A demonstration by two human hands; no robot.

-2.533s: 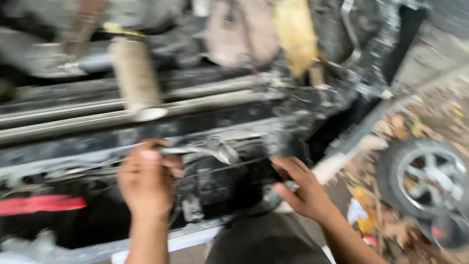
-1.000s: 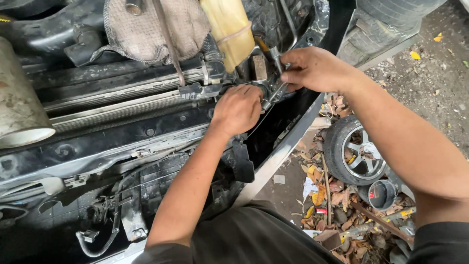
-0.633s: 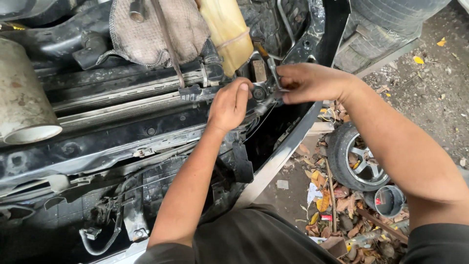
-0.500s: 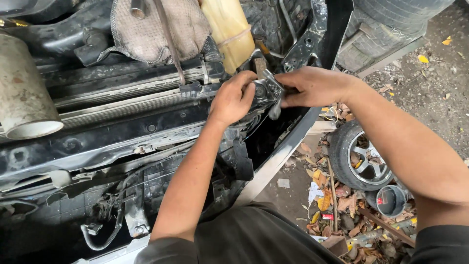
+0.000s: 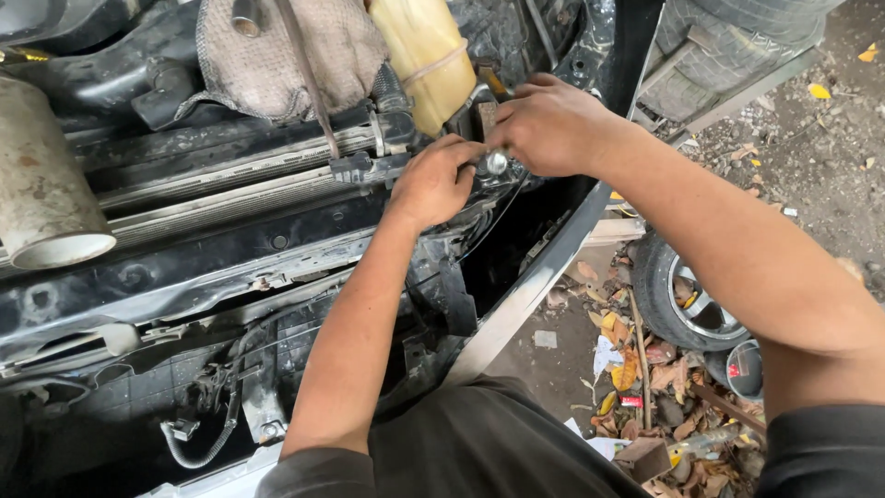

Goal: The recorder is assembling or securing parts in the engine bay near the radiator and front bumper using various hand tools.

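My left hand (image 5: 433,184) and right hand (image 5: 553,124) meet at the far right end of the black metal front crossbeam (image 5: 212,267), whose long axis runs left to right across me. Between them sits a small shiny round metal fitting (image 5: 497,163); my left fingertips pinch beside it, my right hand curls over it from above, nearer. The yellowish plastic reservoir (image 5: 424,51) stands just behind.

The dirt ground (image 5: 811,184) carries a wheel (image 5: 687,300) at four o'clock, dry leaves (image 5: 636,369) and paper scraps at five, and scattered leaves at two.
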